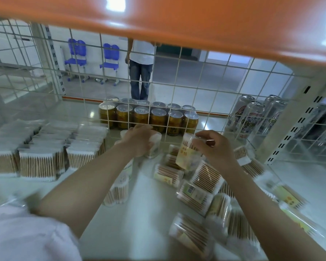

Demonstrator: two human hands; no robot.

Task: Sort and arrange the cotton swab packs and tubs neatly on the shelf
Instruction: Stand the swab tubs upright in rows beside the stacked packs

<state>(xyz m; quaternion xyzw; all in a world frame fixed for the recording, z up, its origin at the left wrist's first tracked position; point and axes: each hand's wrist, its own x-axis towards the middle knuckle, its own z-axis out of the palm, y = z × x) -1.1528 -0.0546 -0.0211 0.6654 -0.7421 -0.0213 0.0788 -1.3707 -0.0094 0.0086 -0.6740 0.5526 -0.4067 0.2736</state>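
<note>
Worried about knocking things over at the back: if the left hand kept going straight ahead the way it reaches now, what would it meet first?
Probably the wire mesh back panel just beyond the left hand, which grips an upright swab tub. The amber jars stand behind that mesh. Depth is hard to judge.

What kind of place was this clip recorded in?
Probably a shop aisle or a mock-up of one: an orange-edged metal shelf with a white wire-grid back panel, stocked with rows of clear cotton swab packs, amber jars and drink cans.

Left hand (139,141) clasps an upright tub (153,146); right hand (214,147) holds a tilted tub (186,153) above scattered packs (205,178).
</note>
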